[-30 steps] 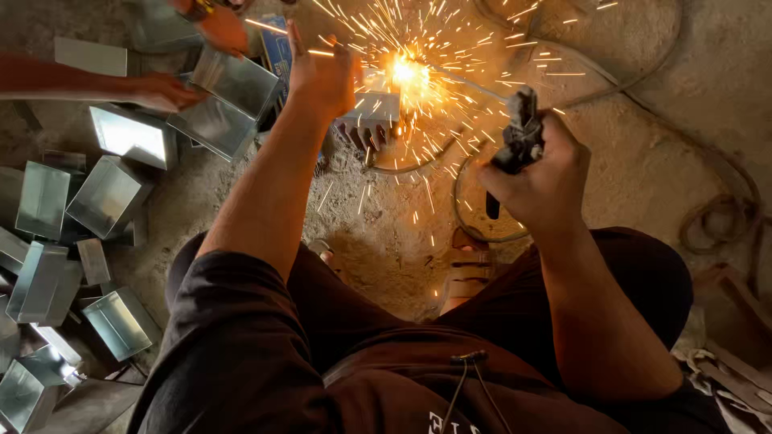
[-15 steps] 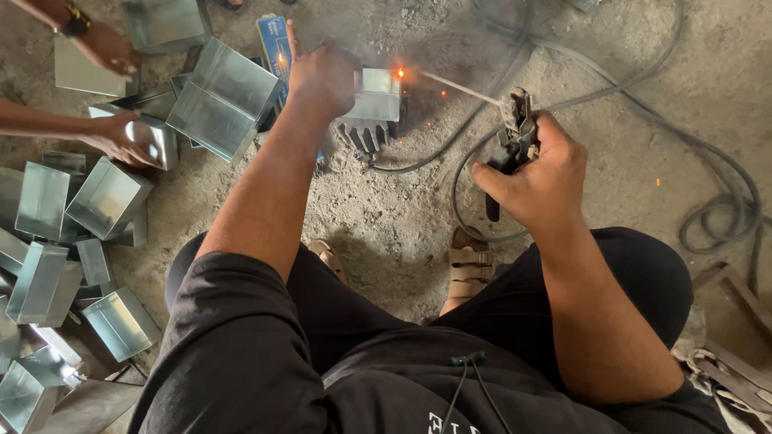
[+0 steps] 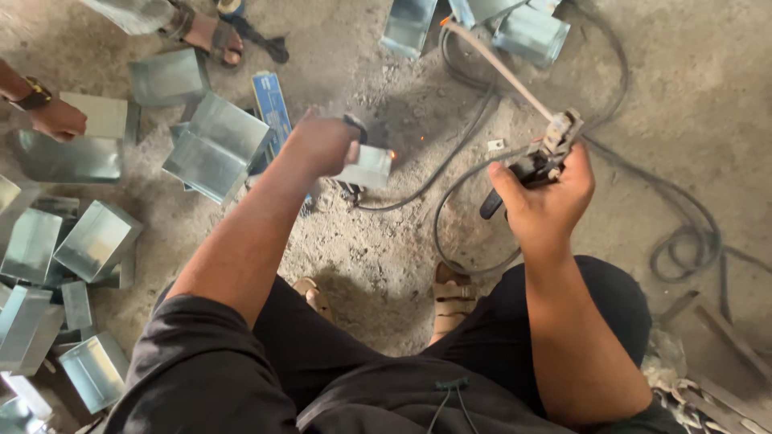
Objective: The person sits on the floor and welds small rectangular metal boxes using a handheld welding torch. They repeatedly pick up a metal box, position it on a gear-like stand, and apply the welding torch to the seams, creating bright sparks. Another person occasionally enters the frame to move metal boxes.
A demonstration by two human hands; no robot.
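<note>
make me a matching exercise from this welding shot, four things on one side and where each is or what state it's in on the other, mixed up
Things:
1. small metal box
2. electrode holder
3. black cable
4. blue packet

Places or states:
a. lies flat on the floor beside an open metal box
b. gripped in the right hand, rod pointing up and away
c. held up in the left hand, a glowing spot at its edge
d. looped on the floor at the right

Pairs: 1-c, 2-b, 3-d, 4-a

Metal boxes [image 3: 96,241] lie left, cable [image 3: 675,233] right, on floor [image 3: 386,265].
</note>
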